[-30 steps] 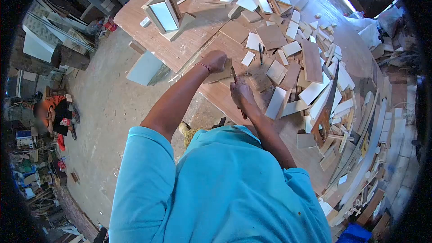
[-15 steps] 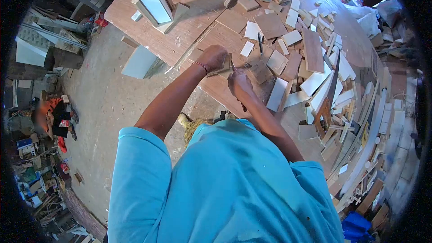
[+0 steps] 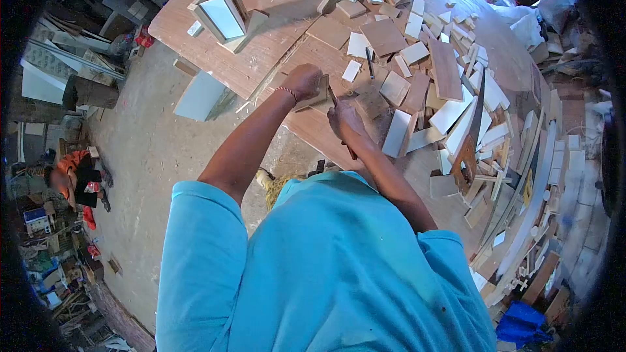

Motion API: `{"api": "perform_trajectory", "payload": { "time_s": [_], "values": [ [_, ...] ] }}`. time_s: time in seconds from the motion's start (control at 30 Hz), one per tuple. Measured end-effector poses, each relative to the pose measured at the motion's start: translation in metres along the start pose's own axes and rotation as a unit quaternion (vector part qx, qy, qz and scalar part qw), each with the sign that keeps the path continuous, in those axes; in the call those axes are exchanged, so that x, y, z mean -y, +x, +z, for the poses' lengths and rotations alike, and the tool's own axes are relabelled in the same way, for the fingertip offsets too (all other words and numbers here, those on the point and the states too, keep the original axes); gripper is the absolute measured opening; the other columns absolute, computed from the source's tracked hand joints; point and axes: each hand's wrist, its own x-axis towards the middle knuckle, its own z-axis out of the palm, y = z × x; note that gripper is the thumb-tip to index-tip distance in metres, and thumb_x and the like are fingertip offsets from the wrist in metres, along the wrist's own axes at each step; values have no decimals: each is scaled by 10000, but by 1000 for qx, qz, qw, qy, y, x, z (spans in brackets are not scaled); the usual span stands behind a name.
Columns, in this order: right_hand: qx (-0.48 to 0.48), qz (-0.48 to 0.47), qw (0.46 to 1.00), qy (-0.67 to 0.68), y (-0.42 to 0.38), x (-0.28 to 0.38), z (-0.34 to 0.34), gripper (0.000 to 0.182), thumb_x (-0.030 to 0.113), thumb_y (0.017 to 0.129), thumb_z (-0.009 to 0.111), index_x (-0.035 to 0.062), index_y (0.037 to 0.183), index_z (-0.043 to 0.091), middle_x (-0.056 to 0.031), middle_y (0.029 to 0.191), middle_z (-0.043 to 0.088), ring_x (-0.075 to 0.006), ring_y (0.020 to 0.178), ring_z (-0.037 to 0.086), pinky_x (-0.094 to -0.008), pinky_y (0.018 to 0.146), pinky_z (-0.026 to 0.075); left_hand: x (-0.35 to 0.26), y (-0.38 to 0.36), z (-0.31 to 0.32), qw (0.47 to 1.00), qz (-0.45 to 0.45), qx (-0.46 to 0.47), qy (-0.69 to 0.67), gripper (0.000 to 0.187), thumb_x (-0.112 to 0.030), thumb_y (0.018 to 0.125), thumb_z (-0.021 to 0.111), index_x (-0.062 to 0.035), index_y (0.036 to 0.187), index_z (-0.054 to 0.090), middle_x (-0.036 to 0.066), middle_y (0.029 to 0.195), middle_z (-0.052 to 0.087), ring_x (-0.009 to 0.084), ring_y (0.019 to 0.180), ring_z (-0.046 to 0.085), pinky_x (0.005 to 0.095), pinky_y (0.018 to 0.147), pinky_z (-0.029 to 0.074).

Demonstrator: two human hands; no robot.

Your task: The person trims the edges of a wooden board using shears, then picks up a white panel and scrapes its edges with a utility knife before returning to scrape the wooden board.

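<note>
Wooden piece sits in my left hand, over the workbench and close to its near edge; my fingers are curled down on it and hide much of its shape. My right hand is a fist around a slim tool, whose upper end comes right up to the piece's right side, though I can't tell whether the two touch. What worries me most is a slip: if I bear down hard and the tip skids off the wood, it could run into my left knuckles, which are near it. A weak hold could also let the piece twist, since only one hand steadies it. What shows of the piece suggests a long axis running crosswise in front of me, rising slightly to the right, with one end facing the tool. The tool itself points forward and a bit left, its tail back toward my body.
</note>
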Motion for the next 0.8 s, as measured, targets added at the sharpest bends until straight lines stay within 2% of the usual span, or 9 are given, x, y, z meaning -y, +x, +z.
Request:
{"api": "perform_trajectory", "payload": {
  "time_s": [0.27,0.37,0.43,0.47,0.53,0.57,0.63,0.73,0.8],
  "values": [
    [-27,-9,998,-57,20,1,8,256,176,759,441,-55,854,497,-233,775,554,-358,732,557,-411,589,457,4,-3,5,999,19,-31,-35,112,-76,530,565,9,602,567,219,679,545,345,665,546,386,601,451],
    [-43,47,998,-10,15,12,2,232,157,765,430,-44,840,519,-248,766,550,-366,726,558,-400,572,461,0,-4,6,998,23,-35,-37,114,-87,534,568,7,599,562,215,674,542,341,666,543,386,598,448],
    [14,-60,994,-93,28,-7,11,211,137,791,387,-36,789,508,-219,689,555,-320,595,573,-399,475,451,-4,-7,6,999,17,-25,-34,121,-97,533,575,4,598,561,213,674,541,339,667,541,385,597,447],
    [12,-62,994,-90,37,-14,13,211,137,791,387,-36,789,508,-219,689,555,-320,595,573,-399,475,451,-6,-9,5,999,32,-39,-19,125,-104,531,580,4,591,560,211,664,542,338,662,544,384,593,448],
    [208,45,973,85,55,-26,8,188,152,813,378,-4,774,474,-137,589,520,-225,459,528,-368,377,419,-6,-9,5,997,46,-61,-2,130,-111,528,584,4,584,559,210,655,542,337,658,546,383,589,449],
    [203,42,975,84,50,-26,-3,188,152,813,378,-4,774,474,-137,589,520,-225,459,528,-368,377,419,-4,-8,9,999,37,-37,-10,124,-108,526,583,0,582,562,206,645,544,336,651,549,381,584,451],
    [216,28,941,259,32,-19,-24,172,177,822,391,21,773,442,-71,539,454,-152,415,468,-329,340,393,-1,-4,5,999,27,-17,-15,118,-106,524,582,-5,580,565,203,635,545,335,644,552,380,579,453],
    [150,14,964,217,26,-26,-9,201,206,818,411,9,798,446,-80,535,453,-160,411,474,-324,336,398,1,-6,3,998,56,-14,12,88,-81,526,565,-17,584,576,199,632,548,338,628,554,382,572,454],
    [113,1,984,140,12,-16,-18,210,207,815,415,-1,804,445,-90,545,458,-172,415,481,-327,336,403,-2,-4,2,1000,15,-23,3,88,-65,523,557,-25,596,584,202,651,550,342,623,552,383,573,453]
  ]
}}
